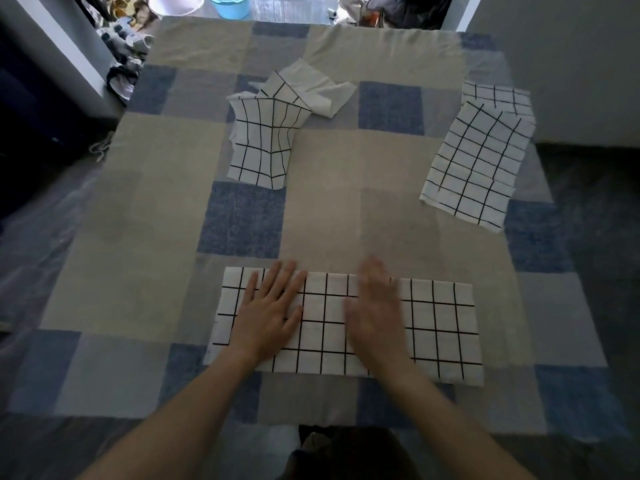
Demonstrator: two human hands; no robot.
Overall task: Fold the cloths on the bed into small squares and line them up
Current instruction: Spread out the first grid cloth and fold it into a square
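The right hand (pixel 375 306) is motion-blurred over the folded cloth (pixel 440 327), hiding its finger positions.

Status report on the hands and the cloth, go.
Left hand flat, right hand blurred, both open on the white black-grid folded cloth strip. No grip yet. Crumpled grid cloth and flat grid cloth wait farther up the bed, nothing blocking.

Both forearms are bare all the way up, no sleeves, watch or rings that I can spot. The left hand (pixel 268 311) looks sharp, the right hand (pixel 375 306) is blurry.
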